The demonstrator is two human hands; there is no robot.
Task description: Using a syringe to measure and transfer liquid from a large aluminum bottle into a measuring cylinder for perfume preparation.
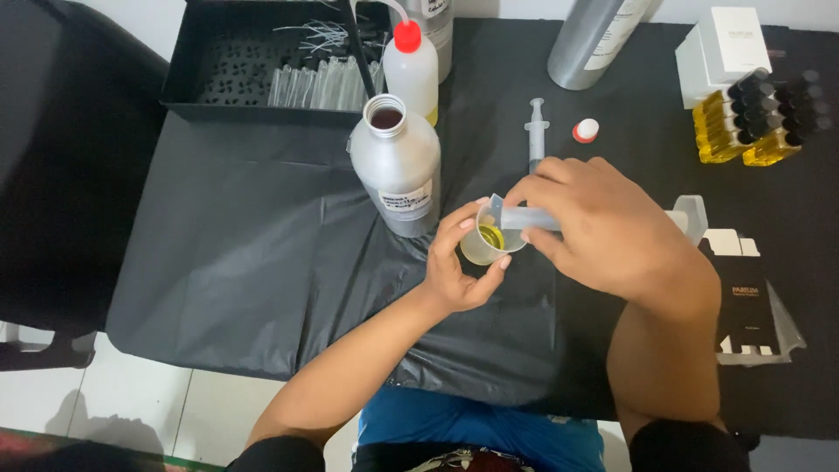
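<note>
Two hands meet over one small plastic cup point(482, 246) near the middle of the black-covered desk point(262, 262). Our left hand point(459, 267) wraps its grip around the cup, thumb and fingers touching the rim on both sides, with yellow liquid pooled at the bottom. Our right hand point(603, 223) grips a clear measuring tube point(523, 218), tilted sideways so its mouth sits just over the cup's rim. To pour well, we judge the tube's lip should stay touching or just above the rim, tipped slowly, with the cup held level. An open silver bottle point(398, 166) stands just beside the cup, and a syringe point(536, 131) lies beyond it.
</note>
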